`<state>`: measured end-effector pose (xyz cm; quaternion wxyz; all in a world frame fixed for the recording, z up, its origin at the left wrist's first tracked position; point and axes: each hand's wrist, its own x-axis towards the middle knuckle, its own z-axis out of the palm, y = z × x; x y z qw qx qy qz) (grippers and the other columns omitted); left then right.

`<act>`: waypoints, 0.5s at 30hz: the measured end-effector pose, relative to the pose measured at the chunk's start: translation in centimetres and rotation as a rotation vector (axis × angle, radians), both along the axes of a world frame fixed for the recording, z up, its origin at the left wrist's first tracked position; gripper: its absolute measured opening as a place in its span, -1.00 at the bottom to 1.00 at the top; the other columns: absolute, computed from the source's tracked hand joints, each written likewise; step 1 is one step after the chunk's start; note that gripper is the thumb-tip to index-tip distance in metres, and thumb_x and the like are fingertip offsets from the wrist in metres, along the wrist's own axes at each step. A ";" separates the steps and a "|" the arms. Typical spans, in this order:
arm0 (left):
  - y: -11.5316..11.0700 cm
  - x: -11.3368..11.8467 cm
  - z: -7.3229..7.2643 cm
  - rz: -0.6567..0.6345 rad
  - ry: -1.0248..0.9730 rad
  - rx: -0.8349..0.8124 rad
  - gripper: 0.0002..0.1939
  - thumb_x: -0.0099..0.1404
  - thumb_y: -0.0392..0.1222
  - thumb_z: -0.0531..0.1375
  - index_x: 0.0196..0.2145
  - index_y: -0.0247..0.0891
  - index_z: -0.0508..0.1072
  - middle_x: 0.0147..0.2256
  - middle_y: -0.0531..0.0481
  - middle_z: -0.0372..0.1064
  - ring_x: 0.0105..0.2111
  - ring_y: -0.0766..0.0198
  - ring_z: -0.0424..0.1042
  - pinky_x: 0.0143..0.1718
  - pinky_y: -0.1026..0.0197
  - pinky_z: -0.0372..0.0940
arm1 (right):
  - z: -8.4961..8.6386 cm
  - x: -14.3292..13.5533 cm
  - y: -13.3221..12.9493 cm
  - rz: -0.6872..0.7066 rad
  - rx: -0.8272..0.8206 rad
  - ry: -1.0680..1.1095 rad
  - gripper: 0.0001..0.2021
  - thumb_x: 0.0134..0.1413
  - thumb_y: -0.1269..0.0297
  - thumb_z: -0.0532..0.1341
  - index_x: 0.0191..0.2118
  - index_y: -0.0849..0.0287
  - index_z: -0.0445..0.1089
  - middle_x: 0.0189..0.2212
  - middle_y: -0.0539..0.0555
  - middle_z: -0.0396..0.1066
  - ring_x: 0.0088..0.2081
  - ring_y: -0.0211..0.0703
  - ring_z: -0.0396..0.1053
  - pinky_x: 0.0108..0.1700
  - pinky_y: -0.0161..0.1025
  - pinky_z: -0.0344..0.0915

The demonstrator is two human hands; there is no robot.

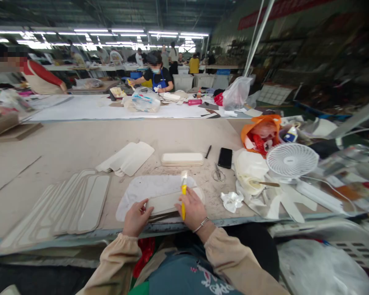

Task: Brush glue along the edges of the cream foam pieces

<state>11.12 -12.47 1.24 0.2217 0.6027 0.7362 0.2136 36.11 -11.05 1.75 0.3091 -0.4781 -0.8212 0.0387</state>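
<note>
My left hand (pixel 136 217) pinches the left end of a long pale panel (pixel 162 202) with rounded corners. Between the fingers and thumb of my right hand (pixel 195 209) is a yellow-handled brush (pixel 183 192), its pale bristles pointing away from me. That hand also lies over the right part of the panel. Beneath is a whitish rounded sheet (pixel 130 196), and dark edges show under the panel near the table edge. To the left, overlapping pale panels (pixel 94 200) lie in a fanned row. A neat stack of narrow panels (pixel 182 159) sits beyond my hands.
More loose panels (pixel 138 157) lie at the far left of my hands. Rightward are scissors (pixel 218 173), a black phone (pixel 225 157), a dark pen-like stick (pixel 208 152), crumpled white material (pixel 232 201), a tub with a stick (pixel 253 182), a white fan (pixel 292 159) and an orange bag (pixel 247 133).
</note>
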 end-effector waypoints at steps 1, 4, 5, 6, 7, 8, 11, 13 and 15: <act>0.1 0.0 0.0 -0.003 0.000 -0.009 -0.48 0.17 0.08 0.14 -0.03 -0.30 0.49 -0.39 0.01 0.36 -0.40 0.20 0.42 -0.27 0.14 0.30 | -0.3 -1.1 -0.3 0.050 -0.014 -0.010 -0.83 0.18 0.21 0.22 -0.16 0.18 0.38 0.02 0.28 0.41 0.23 0.11 0.20 0.24 0.05 0.18; 0.3 0.0 0.2 0.006 -0.003 -0.028 -0.46 0.15 0.11 0.12 -0.03 -0.29 0.48 -0.37 0.01 0.37 -0.42 0.20 0.43 -0.28 0.14 0.32 | -1.3 -3.3 -1.0 0.146 -0.049 -0.043 -0.73 0.14 0.14 0.26 -0.13 0.21 0.37 0.07 0.33 0.37 0.23 0.15 0.20 0.24 0.09 0.16; 0.3 0.0 0.2 0.011 -0.001 -0.031 -0.45 0.14 0.12 0.11 -0.03 -0.30 0.47 -0.36 0.00 0.37 -0.43 0.20 0.44 -0.28 0.14 0.32 | -1.7 -3.4 -1.1 0.157 -0.064 -0.052 -0.71 0.13 0.11 0.27 -0.13 0.22 0.37 0.08 0.34 0.37 0.22 0.16 0.20 0.24 0.11 0.15; 0.3 0.1 0.3 0.017 0.001 -0.033 -0.44 0.14 0.12 0.10 -0.04 -0.31 0.47 -0.36 0.00 0.37 -0.43 0.20 0.44 -0.28 0.14 0.32 | -2.0 -3.2 -1.2 0.155 -0.080 -0.058 -0.69 0.13 0.10 0.27 -0.13 0.21 0.37 0.07 0.34 0.37 0.22 0.17 0.20 0.24 0.14 0.14; 0.3 0.2 0.4 0.022 0.004 -0.035 -0.43 0.14 0.13 0.10 -0.04 -0.32 0.47 -0.36 -0.01 0.37 -0.42 0.20 0.44 -0.28 0.14 0.31 | -2.2 -2.6 -1.2 0.140 -0.096 -0.061 -0.69 0.12 0.09 0.28 -0.12 0.21 0.36 0.06 0.33 0.39 0.22 0.17 0.20 0.25 0.17 0.11; 0.3 0.2 0.4 0.026 0.006 -0.038 -0.43 0.13 0.13 0.09 -0.04 -0.32 0.47 -0.35 -0.01 0.37 -0.42 0.19 0.45 -0.28 0.14 0.31 | -2.4 -1.8 -1.2 0.113 -0.111 -0.061 -0.69 0.12 0.10 0.28 -0.12 0.20 0.36 0.04 0.32 0.40 0.23 0.17 0.20 0.26 0.19 0.08; 0.2 0.4 0.5 0.033 0.013 -0.040 -0.44 0.13 0.12 0.09 -0.05 -0.31 0.47 -0.34 -0.02 0.36 -0.42 0.20 0.45 -0.28 0.14 0.31 | -3.0 1.5 -1.1 -0.012 -0.134 -0.057 -0.73 0.13 0.14 0.28 -0.13 0.18 0.36 0.01 0.33 0.43 0.23 0.18 0.20 0.27 0.26 0.02; 0.3 0.6 0.6 0.033 0.020 -0.038 -0.46 0.14 0.11 0.10 -0.06 -0.29 0.47 -0.34 -0.01 0.36 -0.43 0.20 0.44 -0.28 0.15 0.31 | -3.4 3.7 -1.0 -0.101 -0.125 -0.035 -0.73 0.13 0.14 0.28 -0.13 0.18 0.35 0.06 0.35 0.40 0.23 0.22 0.19 0.26 0.28 0.02; 0.3 0.7 0.6 0.032 0.029 -0.043 -0.47 0.15 0.10 0.09 -0.05 -0.29 0.46 -0.33 -0.01 0.35 -0.43 0.21 0.44 -0.27 0.14 0.32 | -3.9 5.4 -1.0 -0.194 -0.120 0.043 -0.72 0.14 0.13 0.26 -0.13 0.19 0.32 0.10 0.37 0.35 0.22 0.22 0.21 0.21 0.22 0.14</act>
